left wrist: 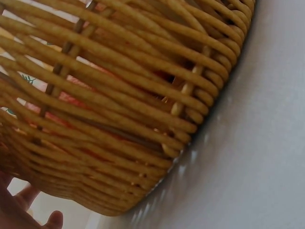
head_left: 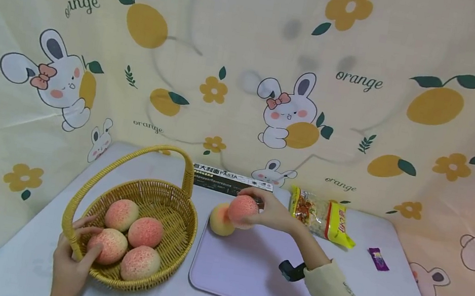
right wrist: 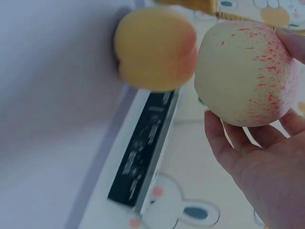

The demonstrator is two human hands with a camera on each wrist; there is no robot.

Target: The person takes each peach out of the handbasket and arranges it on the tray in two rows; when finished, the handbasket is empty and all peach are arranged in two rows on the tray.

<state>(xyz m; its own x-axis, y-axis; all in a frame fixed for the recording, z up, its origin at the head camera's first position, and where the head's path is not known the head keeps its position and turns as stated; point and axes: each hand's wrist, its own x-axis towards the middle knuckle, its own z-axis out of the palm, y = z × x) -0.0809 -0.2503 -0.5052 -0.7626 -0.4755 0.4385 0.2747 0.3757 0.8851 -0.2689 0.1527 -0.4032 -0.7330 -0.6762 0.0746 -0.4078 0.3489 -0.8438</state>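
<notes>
Right fingers (right wrist: pixel 220 140) clasp a peach (right wrist: pixel 243 74), paler from wrist than head; whether left fingers (head_left: pixel 86 231) grip is unclear.

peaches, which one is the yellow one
The yellow peach at the far left corner of the tray, beside the pink-speckled peach in the right hand; the four peaches in the basket are pink-speckled too.

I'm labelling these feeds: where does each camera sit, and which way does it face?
Head: worn on the head, facing forward and down at the yellow woven basket, lilac rectangular tray, left hand and right hand.
Left wrist: worn there, facing the basket's woven side closely; fingers show lower left.
Right wrist: worn there, facing the round pink-speckled cream peach in that hand; its fingers show.
Head and right wrist share this peach and a round yellow-orange peach.
</notes>
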